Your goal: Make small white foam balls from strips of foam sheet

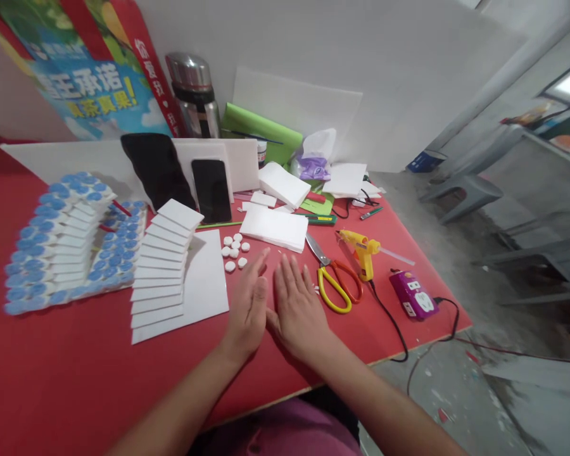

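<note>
My left hand (248,307) rests on its edge on the red table, fingers stretched forward, holding nothing. Beside it my right hand (298,304) lies palm down with its fingers extended, also holding nothing. Just past the left fingertips is a small group of white round pieces (234,247). Ahead of both hands lies a stack of white cards (274,228). Scissors (335,285) with one yellow and one orange handle loop lie right of my right hand. To the left, a fanned row of white cards (159,278) overlaps a white sheet (206,272).
A yellow glue gun (363,250) and a purple power socket (413,294) sit at the right with black cords. Blue-and-white pieces (33,253) cover the left side. Behind stand a phone (212,190), a steel thermos (193,95) and a tissue pack (315,163).
</note>
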Demonstrator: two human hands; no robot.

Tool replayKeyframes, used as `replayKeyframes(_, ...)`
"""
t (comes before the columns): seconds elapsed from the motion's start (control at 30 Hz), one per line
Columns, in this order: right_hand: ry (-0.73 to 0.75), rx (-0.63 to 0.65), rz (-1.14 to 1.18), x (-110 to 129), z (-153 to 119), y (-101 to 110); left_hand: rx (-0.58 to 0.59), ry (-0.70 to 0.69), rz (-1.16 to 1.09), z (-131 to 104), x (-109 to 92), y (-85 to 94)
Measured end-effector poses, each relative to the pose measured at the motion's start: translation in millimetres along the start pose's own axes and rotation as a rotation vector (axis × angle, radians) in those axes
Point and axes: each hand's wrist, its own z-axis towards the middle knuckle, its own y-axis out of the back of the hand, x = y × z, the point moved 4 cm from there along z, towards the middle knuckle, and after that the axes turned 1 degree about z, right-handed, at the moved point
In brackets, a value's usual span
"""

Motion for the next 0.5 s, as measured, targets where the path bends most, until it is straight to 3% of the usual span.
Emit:
replayKeyframes(0.1, 0.084, -0.003, -0.010, 3.4, 25.6, 0.9, -0.057, -0.060, 0.073, 2.2, 1.1, 5.2)
replayKeyframes(0.23, 0.021, 0.038, 0.001, -1.3, 41.9, -2.1, -0.104, -0.038, 0.086, 6.1, 4.9, 11.4)
replayKeyframes(0.33, -0.082, 0.038, -0.003, -4.2, 25.0, -3.6, -0.067, -0.052, 0.074, 6.4, 0.7, 9.0)
replayKeyframes(0.5, -0.157, -0.004, 0.006, -5.1, -29.8, -7.0, -0.008, -0.062, 0.172, 1.0, -8.0, 3.4)
